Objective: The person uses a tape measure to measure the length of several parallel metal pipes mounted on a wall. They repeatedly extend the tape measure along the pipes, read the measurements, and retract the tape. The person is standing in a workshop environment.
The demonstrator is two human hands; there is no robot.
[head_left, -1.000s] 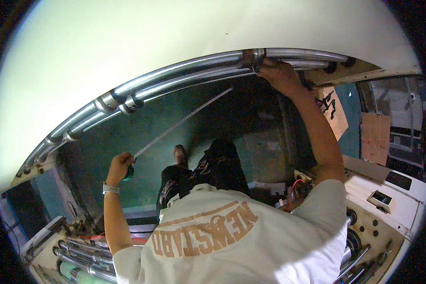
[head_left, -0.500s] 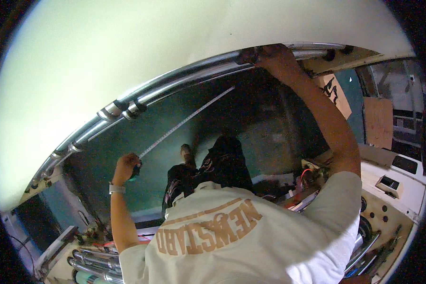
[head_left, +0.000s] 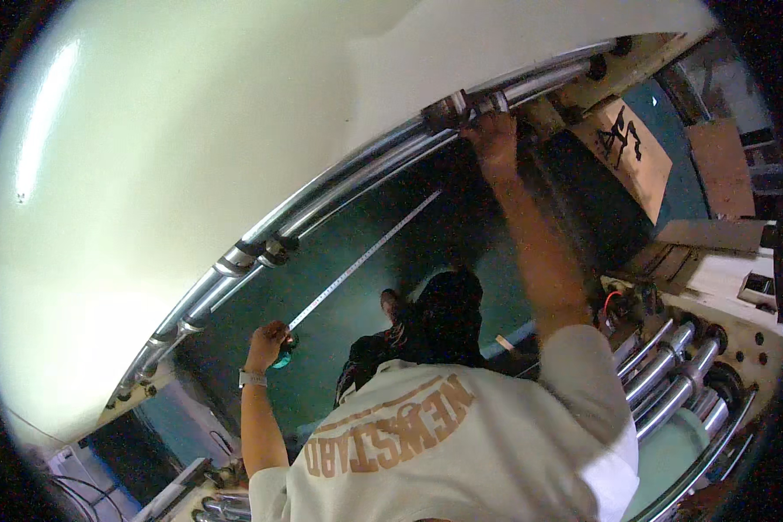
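"Tape measure (head_left: 285,357) first: where do we have it?"

"In our left hand (head_left: 267,346), low on the left, our fingers curled tight about the teal case. Its blade (head_left: 364,261) runs out straight, up and to the right, over the green floor (head_left: 339,248)."

"How do we handle that well?"

"We should keep the wrist quiet and the case level, I think, since a long unsupported blade could buckle if we jerk or twist it. Its far tip stands free, apart from our right hand (head_left: 494,139)."

"And what is that hand doing?"

"We reach up with it, fingers bent, to the metal bars (head_left: 335,184), just beside a dark collar (head_left: 445,113). We cannot tell whether the fingers close on anything; they hide the contact. A light, steady touch seems best there."

"Where do we have room?"

"Between our legs and the bars, mostly, with the blade crossing it. Behind our right elbow sit the rollers (head_left: 665,383), so we had better not swing back. Beyond the bars, the big white panel (head_left: 191,174) bounds us; farther right, a board with black marks (head_left: 644,178) leans near the bars' end."
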